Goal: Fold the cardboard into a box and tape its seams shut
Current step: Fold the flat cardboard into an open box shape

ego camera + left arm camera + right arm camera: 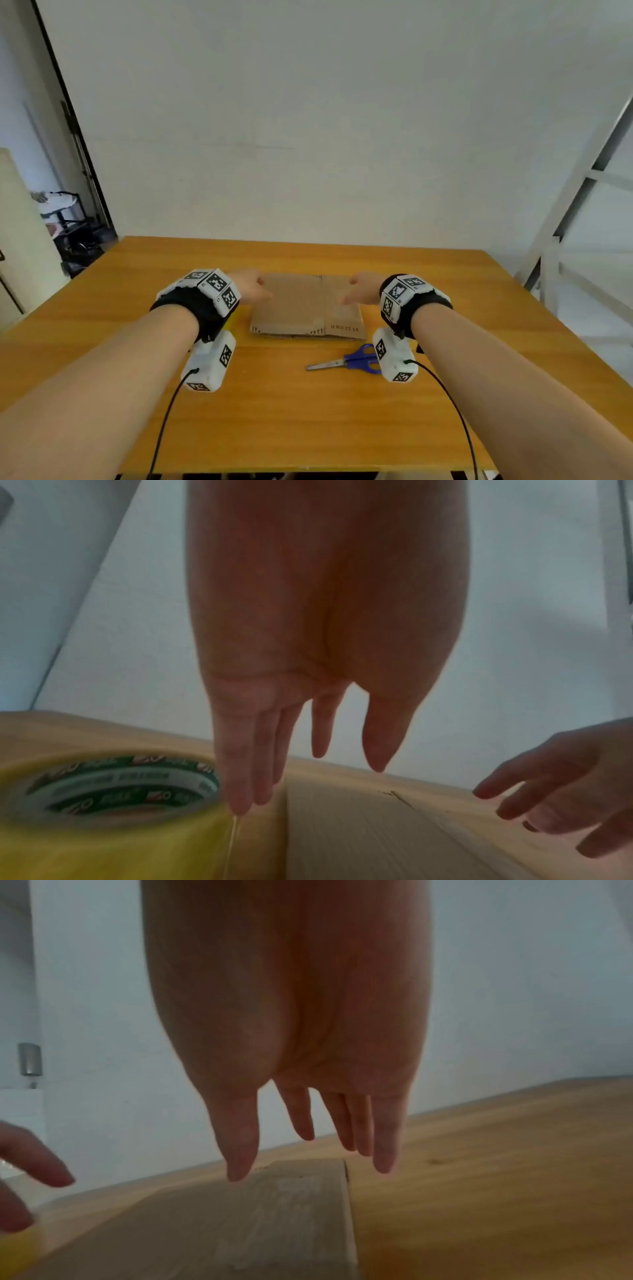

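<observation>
You stand in a plain workroom: a bare white wall behind a wooden table, white metal shelving right of your hands, a cluttered cart left.

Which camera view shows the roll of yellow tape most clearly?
The left wrist view: the tape roll fills its lower left, printed core visible. The head view shows a yellow sliver behind the left wrist; the right wrist view shows a yellow blur at its edge.

Tape roll crowds the cardboard's left edge; scissors lie just in front; the right side seems open surface.
</observation>
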Motion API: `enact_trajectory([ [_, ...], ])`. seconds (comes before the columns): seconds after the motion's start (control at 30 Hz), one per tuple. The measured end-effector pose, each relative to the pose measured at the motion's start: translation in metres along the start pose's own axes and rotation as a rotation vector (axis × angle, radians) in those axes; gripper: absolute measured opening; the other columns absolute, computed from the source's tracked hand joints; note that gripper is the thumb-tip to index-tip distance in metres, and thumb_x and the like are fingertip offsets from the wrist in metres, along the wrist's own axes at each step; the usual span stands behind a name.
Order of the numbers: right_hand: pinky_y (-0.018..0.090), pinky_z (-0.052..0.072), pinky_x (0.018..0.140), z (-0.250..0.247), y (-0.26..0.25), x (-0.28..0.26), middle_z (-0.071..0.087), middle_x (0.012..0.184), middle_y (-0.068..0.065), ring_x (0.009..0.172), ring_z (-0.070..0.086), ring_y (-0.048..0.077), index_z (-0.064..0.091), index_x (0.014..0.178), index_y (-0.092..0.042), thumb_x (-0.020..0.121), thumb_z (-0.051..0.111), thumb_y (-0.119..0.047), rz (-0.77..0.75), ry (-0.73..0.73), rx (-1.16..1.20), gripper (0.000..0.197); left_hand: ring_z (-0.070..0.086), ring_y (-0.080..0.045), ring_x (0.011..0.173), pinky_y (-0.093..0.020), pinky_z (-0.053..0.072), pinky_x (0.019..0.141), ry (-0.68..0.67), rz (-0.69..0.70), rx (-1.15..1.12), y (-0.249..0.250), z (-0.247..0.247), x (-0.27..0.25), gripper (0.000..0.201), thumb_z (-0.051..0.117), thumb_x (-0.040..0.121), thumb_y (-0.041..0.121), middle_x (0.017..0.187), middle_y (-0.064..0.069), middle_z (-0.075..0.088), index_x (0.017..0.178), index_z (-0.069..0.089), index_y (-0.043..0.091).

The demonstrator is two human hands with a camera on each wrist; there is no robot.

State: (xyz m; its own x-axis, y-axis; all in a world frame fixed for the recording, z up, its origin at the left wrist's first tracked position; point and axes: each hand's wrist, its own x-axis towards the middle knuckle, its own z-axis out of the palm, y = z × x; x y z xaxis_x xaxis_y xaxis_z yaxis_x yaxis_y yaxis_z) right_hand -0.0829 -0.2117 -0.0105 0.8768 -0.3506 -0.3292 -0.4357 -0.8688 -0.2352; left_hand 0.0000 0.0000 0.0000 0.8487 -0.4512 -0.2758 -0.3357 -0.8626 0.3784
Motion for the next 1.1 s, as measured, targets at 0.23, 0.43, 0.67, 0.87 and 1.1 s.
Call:
enact_trajectory([
  [0.23,0.037,0.040,0.104,0.009,0.010,0.002,0.048,0.142,0.008,0.128,0.047,0.026,0.047,0.137,-0.013,0.090,0.058,-0.042,0.055,-0.123,0.034,0.056,0.062,-0.030,0.106,-0.034,0.053,0.083,-0.083,-0.053,-0.094,-0.009,0.008,0.006,0.053,0.052,0.094,0.025,0.136,-0.014,0.048,0.142,0.035,0.011],
  [0.43,0.042,0.041,0.107,0.011,0.008,0.006,0.044,0.144,0.008,0.131,0.043,0.027,0.044,0.140,-0.014,0.090,0.061,-0.027,0.049,-0.108,0.235,0.055,0.057,-0.035,0.112,-0.038,0.054,0.088,-0.104,-0.097,-0.207,-0.003,0.020,0.004,0.054,0.058,0.091,0.016,0.131,-0.019,0.051,0.141,0.037,0.009],
  [0.67,0.050,0.055,0.087,0.007,0.017,0.005,0.047,0.139,0.013,0.122,0.050,0.032,0.041,0.139,-0.017,0.083,0.068,-0.009,0.123,-0.134,0.644,0.063,0.056,-0.031,0.113,-0.036,0.049,0.092,0.019,-0.089,-0.220,0.000,0.016,0.005,0.056,0.071,0.081,0.019,0.126,-0.014,0.056,0.128,0.047,-0.001],
  [0.87,0.049,0.046,0.100,0.009,0.025,0.005,0.049,0.139,0.012,0.127,0.047,0.030,0.042,0.140,-0.016,0.079,0.073,-0.023,0.121,-0.077,0.571,0.070,0.063,-0.032,0.104,-0.046,0.052,0.093,-0.032,-0.059,-0.494,-0.009,0.010,0.004,0.022,0.071,0.078,0.002,0.100,-0.011,0.065,0.094,0.057,0.010],
  [1.1,0.047,0.050,0.097,0.006,0.024,-0.005,0.058,0.127,0.015,0.115,0.058,0.031,0.045,0.132,-0.002,0.085,0.068,-0.024,0.120,-0.005,0.723,0.057,0.063,-0.031,0.096,-0.047,0.057,0.075,-0.004,-0.007,-0.597,-0.010,0.005,-0.002,0.044,0.072,0.075,-0.005,0.105,-0.014,0.062,0.105,0.045,0.014],
])
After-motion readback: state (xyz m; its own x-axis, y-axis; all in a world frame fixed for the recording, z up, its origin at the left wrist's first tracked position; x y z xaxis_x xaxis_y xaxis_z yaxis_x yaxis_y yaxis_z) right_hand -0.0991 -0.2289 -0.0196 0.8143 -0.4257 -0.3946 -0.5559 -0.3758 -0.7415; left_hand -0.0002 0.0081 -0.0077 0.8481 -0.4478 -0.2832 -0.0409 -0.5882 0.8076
